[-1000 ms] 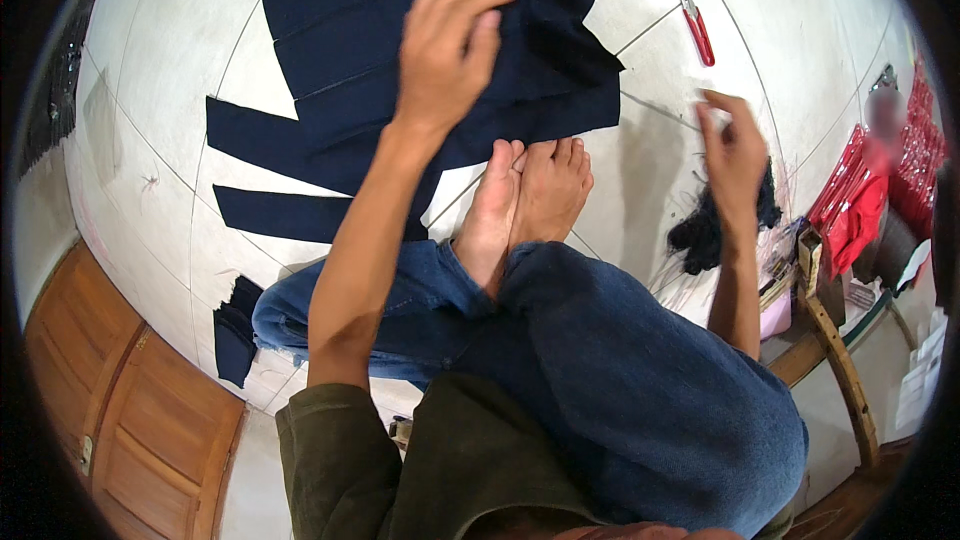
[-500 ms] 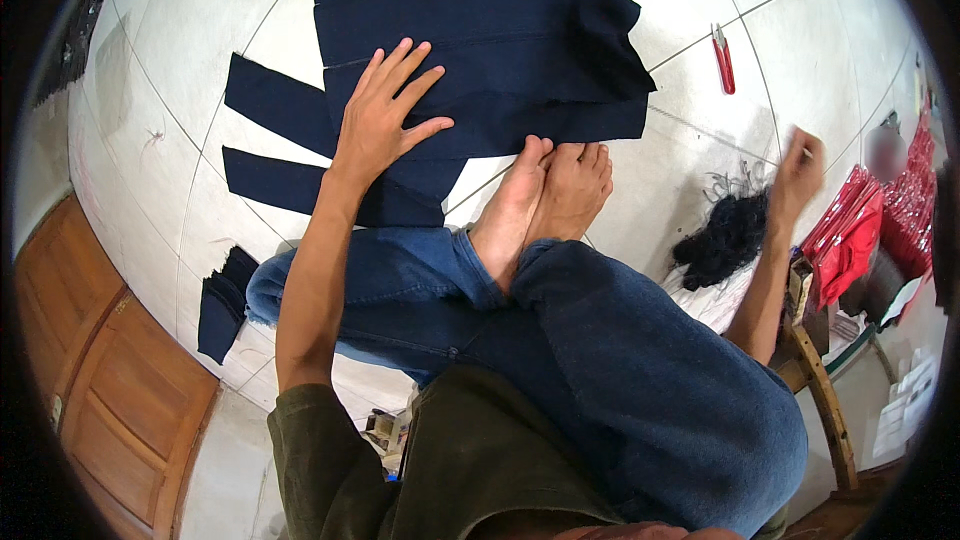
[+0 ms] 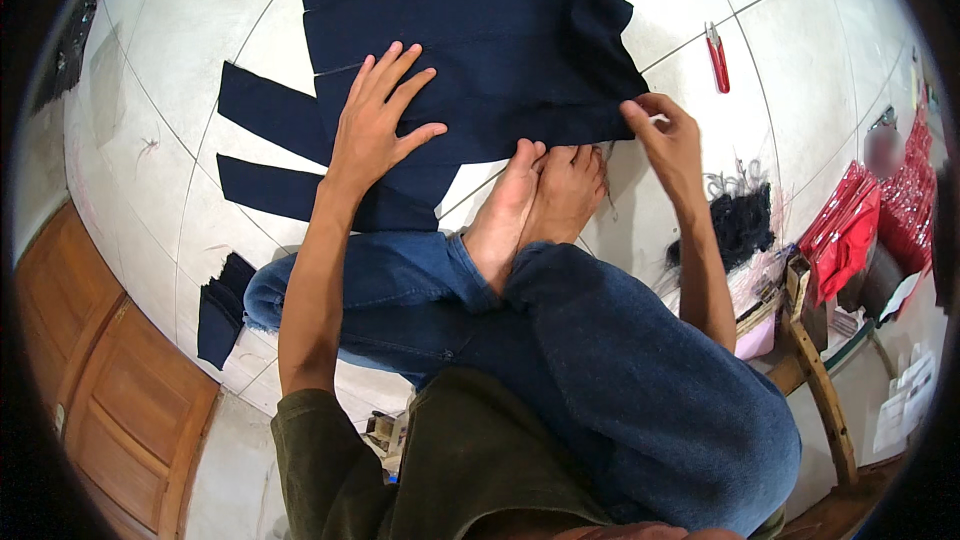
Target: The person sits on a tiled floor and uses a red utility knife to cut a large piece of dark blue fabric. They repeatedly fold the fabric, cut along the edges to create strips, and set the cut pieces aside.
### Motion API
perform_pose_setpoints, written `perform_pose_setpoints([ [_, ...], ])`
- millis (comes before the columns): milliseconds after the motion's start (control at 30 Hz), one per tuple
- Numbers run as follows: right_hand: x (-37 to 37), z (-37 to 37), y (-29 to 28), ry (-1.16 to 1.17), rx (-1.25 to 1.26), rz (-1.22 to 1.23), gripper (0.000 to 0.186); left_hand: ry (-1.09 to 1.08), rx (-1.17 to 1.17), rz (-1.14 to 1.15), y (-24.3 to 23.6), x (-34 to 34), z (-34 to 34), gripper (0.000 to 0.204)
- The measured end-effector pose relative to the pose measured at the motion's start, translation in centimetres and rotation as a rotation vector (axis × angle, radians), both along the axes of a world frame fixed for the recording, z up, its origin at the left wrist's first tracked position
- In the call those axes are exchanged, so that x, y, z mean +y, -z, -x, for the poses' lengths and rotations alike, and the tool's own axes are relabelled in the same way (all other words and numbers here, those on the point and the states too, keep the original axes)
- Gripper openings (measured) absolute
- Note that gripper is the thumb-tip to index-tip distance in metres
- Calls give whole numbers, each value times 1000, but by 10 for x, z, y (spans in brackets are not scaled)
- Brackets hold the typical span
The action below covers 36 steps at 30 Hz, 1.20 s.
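Note:
A large dark blue cloth point(image 3: 480, 70) with seam lines lies on the tiled floor in front of my crossed feet. My left hand point(image 3: 378, 130) rests flat on its left part, fingers spread. At the near right corner of this cloth, my right hand point(image 3: 668, 135) has its thumb and fingertips closed on the edge. Two narrow strips of the same dark blue cloth point(image 3: 265, 105) stick out on the left, partly under the large piece. The toes of my bare feet point(image 3: 555, 185) are at the near edge of the cloth.
Red-handled thread snips point(image 3: 717, 60) lie on the floor at the right. A heap of dark thread scraps point(image 3: 742, 225) sits beside my right forearm. Red shiny packages point(image 3: 845, 225) and a wooden frame point(image 3: 820, 390) stand farther right. Small dark cloth pieces point(image 3: 222, 310) lie left, near a wooden door point(image 3: 130, 370).
My right hand has come from beside the thread heap leftward to the cloth's near right corner and closed on it. My left hand stays spread on the cloth.

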State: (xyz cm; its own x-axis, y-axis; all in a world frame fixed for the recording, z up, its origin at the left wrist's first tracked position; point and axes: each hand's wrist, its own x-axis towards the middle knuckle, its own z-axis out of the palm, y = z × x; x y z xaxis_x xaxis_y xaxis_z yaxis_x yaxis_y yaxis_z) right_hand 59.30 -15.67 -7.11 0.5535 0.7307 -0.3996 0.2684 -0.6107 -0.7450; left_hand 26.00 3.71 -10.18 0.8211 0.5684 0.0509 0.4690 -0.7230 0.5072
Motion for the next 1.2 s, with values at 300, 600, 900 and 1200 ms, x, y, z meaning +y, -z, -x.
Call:
perform_pose_setpoints([
  [300, -77, -125, -26, 306, -124, -7, 23, -4, 29, -16, -5, 0, 5, 75],
  [600, -254, -345, -60, 766, -694, 141, 27, -10, 58, 4, -6, -2, 0, 76],
  [900, -41, -65, -1, -70, -273, -209, 16, -6, 92, -16, -10, -2, -2, 73],
  [1200, -10, -30, 7, -52, 13, -38, 30, -7, 85, 4, -7, -3, -1, 79],
])
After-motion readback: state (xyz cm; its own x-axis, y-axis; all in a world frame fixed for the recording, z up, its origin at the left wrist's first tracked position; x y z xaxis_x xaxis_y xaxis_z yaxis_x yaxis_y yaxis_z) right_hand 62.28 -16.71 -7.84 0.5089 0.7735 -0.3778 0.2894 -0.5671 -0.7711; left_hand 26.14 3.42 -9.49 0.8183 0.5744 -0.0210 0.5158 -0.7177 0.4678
